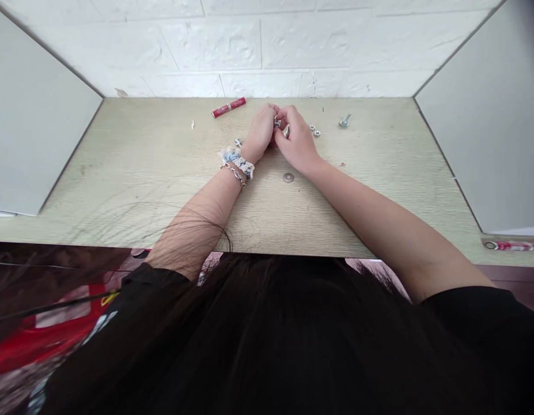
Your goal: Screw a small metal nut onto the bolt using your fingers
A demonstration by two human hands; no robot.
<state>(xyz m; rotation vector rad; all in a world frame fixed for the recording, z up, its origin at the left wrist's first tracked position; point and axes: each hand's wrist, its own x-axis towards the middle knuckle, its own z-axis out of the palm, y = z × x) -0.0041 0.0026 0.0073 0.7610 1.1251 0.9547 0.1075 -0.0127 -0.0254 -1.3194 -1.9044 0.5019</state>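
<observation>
My two hands meet above the board near the wall. My left hand (260, 132) has its fingers closed on a small silver metal fastener (276, 122), its exact kind mostly hidden. From the other side my right hand (298, 141) pinches at that same fastener. Another shiny metal piece (287, 132) shows between the right thumb and fingers; whether it is held or lies behind them I cannot tell. Just right of the right hand lie two nuts (317, 134). A flat round washer (288, 178) rests below the hands. Beside my left wrist is a small bolt (238, 142).
A larger bolt (345, 120) stands farther right on the wooden board (163, 150). A red tube (228, 108) lies by the white brick wall (215, 46). Grey panels (487, 115) close in both sides. Another red tube (512, 246) sits at the right front edge.
</observation>
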